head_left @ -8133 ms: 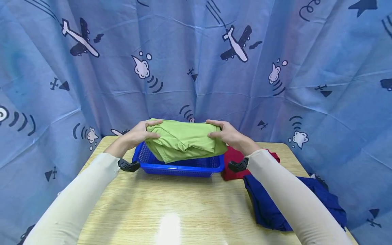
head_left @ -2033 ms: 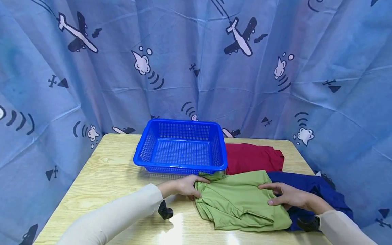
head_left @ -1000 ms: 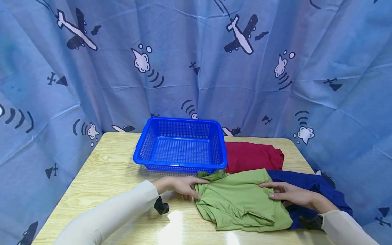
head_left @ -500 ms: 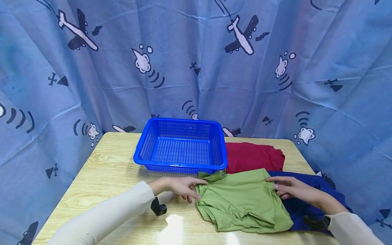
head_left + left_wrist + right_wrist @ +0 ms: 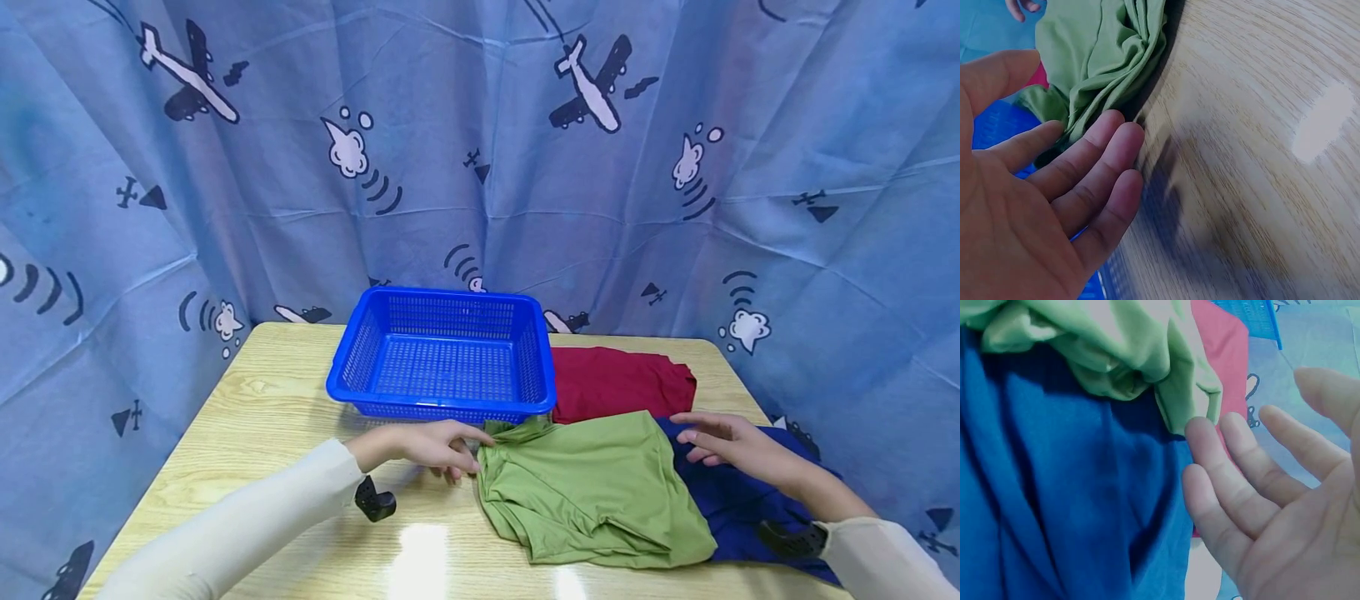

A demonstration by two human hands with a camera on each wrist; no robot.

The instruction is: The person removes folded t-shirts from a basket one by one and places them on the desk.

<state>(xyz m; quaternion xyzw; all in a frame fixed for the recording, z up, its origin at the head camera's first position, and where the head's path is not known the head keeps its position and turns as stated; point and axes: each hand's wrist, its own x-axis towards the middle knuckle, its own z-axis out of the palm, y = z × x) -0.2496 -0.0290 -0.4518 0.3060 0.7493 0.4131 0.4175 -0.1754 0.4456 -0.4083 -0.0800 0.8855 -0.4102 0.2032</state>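
Note:
A folded green garment (image 5: 585, 492) lies on the table, its right part over a dark blue garment (image 5: 738, 508). At its left edge is my left hand (image 5: 427, 446), fingers spread and loosely bent, holding nothing; in the left wrist view the palm (image 5: 1016, 219) shows bare. Whether a fingertip still touches the cloth I cannot tell. My right hand (image 5: 738, 446) hovers over the blue garment, right of the green one, with relaxed fingers. The right wrist view shows these fingers (image 5: 1241, 506) apart, nothing between them. A red folded garment (image 5: 622, 383) lies behind.
Behind the green garment stands a blue plastic basket (image 5: 442, 408) with nothing in it. The wooden table (image 5: 277, 417) ends at a blue curtain (image 5: 420, 150) printed with airplanes. Light glares off the table's front part.
Earlier I held the green garment over the basket with both hands; now it lies at the front right. In the last second both hands drew away from it, left and right.

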